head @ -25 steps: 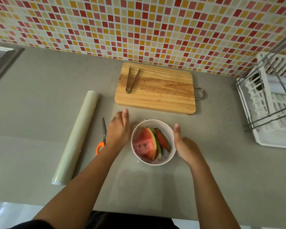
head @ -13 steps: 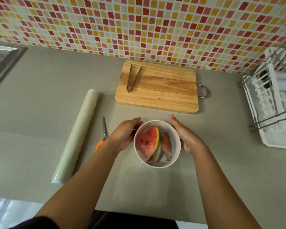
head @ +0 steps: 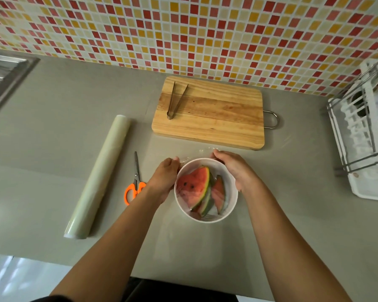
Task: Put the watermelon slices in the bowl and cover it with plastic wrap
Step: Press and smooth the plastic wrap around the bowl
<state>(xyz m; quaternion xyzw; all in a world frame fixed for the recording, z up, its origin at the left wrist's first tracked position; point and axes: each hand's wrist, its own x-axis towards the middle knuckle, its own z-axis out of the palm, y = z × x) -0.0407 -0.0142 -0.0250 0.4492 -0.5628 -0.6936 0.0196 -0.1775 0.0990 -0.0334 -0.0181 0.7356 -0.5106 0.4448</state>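
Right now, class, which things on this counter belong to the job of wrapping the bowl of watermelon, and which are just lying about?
Part of the job:
bowl
watermelon slices
plastic wrap roll
scissors
left hand
right hand

Just lying about:
cutting board
tongs
dish rack
sink

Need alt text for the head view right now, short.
Both hands, left and right, press on the sides of a white bowl of watermelon slices on a grey counter. Wrap roll and scissors lie left; tongs rest on the board behind.
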